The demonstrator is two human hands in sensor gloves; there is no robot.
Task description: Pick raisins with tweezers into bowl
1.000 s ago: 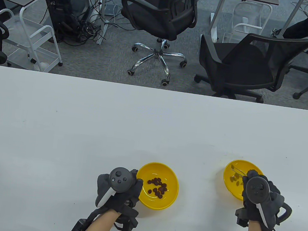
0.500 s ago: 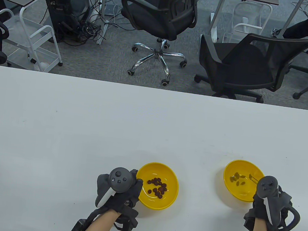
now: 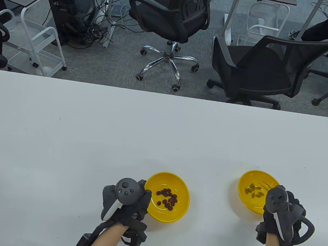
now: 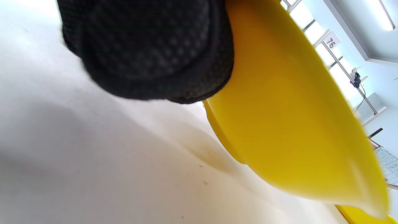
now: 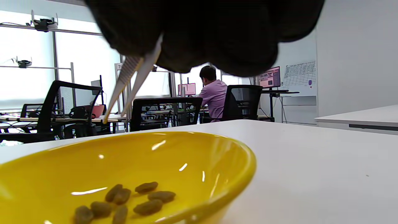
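Note:
The left yellow bowl holds several dark red raisins. My left hand holds this bowl at its left edge; in the left wrist view a gloved finger presses on the bowl's outer wall. The right yellow bowl holds several brownish raisins. My right hand grips metal tweezers at that bowl's near right rim. In the right wrist view the tweezers point down-left above the bowl, tips slightly apart and empty, with the raisins below.
Both bowls stand near the front of the white table. Behind its far edge stand two black office chairs and a white cart.
My right hand drew back to the right from the right bowl, then came a little way left again, tweezers still over the bowl. My left hand and the left bowl stayed put.

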